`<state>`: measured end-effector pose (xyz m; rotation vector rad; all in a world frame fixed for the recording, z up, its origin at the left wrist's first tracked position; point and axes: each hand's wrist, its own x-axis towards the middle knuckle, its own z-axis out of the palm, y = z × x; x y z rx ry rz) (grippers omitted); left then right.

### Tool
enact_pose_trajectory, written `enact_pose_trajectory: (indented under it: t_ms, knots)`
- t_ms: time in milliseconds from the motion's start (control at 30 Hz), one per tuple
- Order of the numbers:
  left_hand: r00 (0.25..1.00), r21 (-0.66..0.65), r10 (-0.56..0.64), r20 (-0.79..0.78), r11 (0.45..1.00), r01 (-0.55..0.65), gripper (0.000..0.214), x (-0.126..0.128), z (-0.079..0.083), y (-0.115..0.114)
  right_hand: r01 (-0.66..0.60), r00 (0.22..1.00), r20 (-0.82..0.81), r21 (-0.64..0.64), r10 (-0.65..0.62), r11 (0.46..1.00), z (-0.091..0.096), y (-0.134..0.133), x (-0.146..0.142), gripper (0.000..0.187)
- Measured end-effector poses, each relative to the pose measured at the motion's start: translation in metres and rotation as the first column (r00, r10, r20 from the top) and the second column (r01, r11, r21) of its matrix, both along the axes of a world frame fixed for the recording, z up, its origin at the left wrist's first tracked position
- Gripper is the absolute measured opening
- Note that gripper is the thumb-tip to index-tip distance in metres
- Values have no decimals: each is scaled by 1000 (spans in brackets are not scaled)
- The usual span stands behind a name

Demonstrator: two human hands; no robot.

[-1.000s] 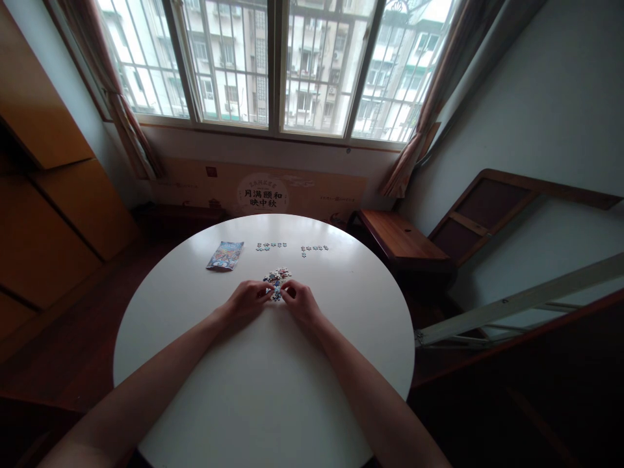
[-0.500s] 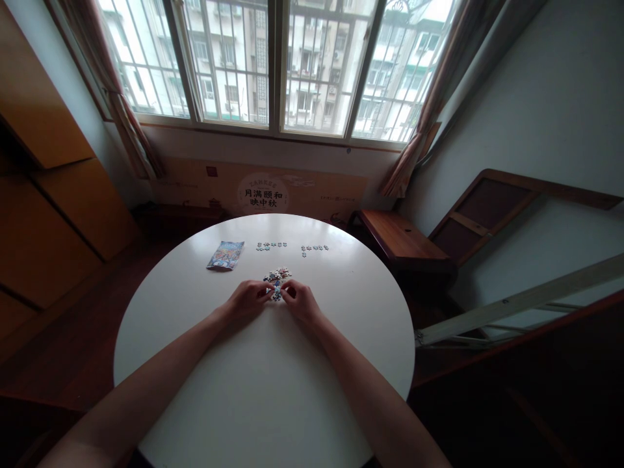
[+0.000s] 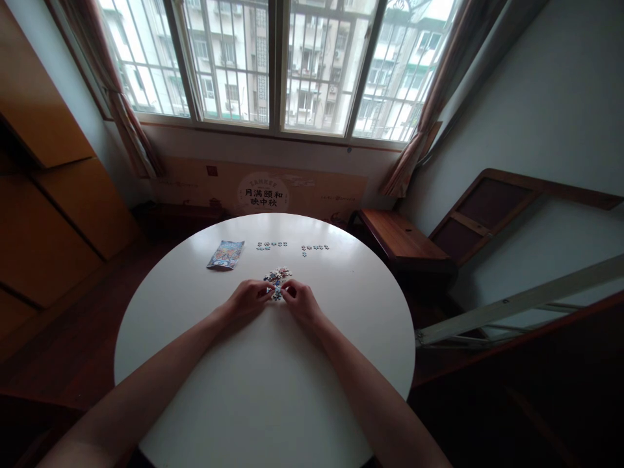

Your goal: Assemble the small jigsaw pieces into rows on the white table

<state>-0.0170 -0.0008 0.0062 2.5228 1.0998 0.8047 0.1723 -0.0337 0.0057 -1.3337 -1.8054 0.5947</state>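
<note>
A small heap of jigsaw puzzle pieces (image 3: 279, 273) lies near the middle of the round white table (image 3: 258, 383). My left hand (image 3: 251, 294) is at the heap's near left side, thumb and fingers pinched together over the pieces. From the right, my right hand (image 3: 299, 299) meets it in a similar pinch. Between the two sets of fingertips shows a bluish puzzle piece (image 3: 277, 290), and both hands seem to grip it. The fingertips partly hide the pieces beneath them.
Beyond the heap, a left group of laid-out pieces (image 3: 273, 245) and a right group (image 3: 316, 247) form short rows. A colourful printed packet (image 3: 225, 255) lies at the left. A wooden bench (image 3: 400, 234) stands past the table's right edge, below the window (image 3: 322, 65).
</note>
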Motion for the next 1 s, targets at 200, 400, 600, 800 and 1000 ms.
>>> enact_pose_trajectory:
  t_ms: [200, 400, 600, 800, 1000]
  knots:
    - [1000, 0, 4, 9, 1000, -4, 20, 0, 0, 0, -7, 1000, -8, 14, 7, 1000, -1, 0, 0, 13]
    - [1000, -1, -3, 10, 1000, 3, 19, 0, 2, -1, -7, 1000, -8, 9, 7, 1000, 0, 0, 0, 13]
    - [1000, -2, 5, 18, 1000, -5, 20, 0, 1, -1, -12, 1000, -7, 6, 12, 1000, 0, 0, 0, 12]
    - [1000, 1, 7, 10, 1000, -7, 19, 1, 1, 0, -1, 1000, 4, 19, 1, 1000, -2, 1, 0, 12]
    - [1000, 3, 8, -1, 1000, -8, 20, 1, 1, -1, -8, 1000, 9, 14, 8, 1000, 0, 0, 0, 12]
